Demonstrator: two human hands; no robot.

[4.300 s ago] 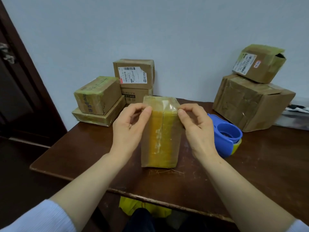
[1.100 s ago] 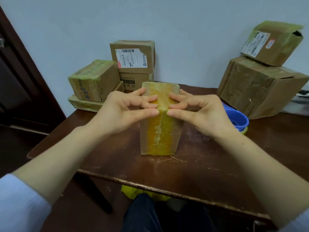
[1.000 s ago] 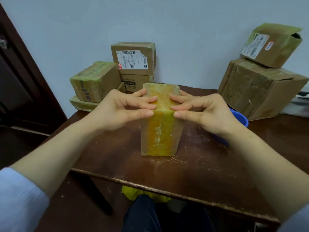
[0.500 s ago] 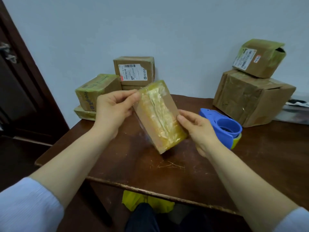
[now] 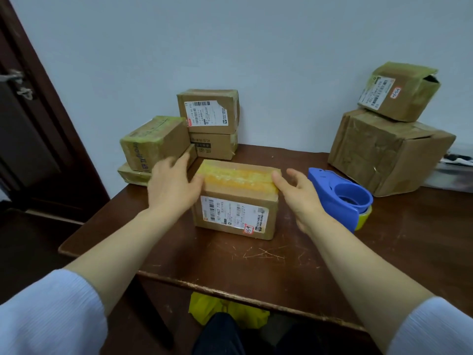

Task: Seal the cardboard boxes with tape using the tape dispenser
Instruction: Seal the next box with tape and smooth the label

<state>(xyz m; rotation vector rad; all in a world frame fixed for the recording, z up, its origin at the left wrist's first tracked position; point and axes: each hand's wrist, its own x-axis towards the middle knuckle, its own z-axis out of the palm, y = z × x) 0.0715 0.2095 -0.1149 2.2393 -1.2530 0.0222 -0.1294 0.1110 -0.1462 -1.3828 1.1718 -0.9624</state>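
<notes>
Cardboard box (image 5: 235, 201) now lies on its long side in the middle of the table (image 5: 256, 265). Its shipping label faces the near edge, and a band of yellowish tape runs along its top face. A second ago it stood on end while both hands pressed tape over its upper edge. Half a second ago it was tilted in the air between them. So it has been turned over and set down.

The left hand (image 5: 174, 185) is at the box's left end, fingers stretched out and thumb against the top corner. It is blurred, so I cannot say whether it presses or is letting go. The right hand (image 5: 299, 196) is at the right end, fingers loosely spread and clamped on nothing.

The tape dispenser (image 5: 340, 198) rests on the table just right of that hand, untouched. The end just pressed looks sealed. Most likely the dispenser is needed next, for another seam or another box.
</notes>
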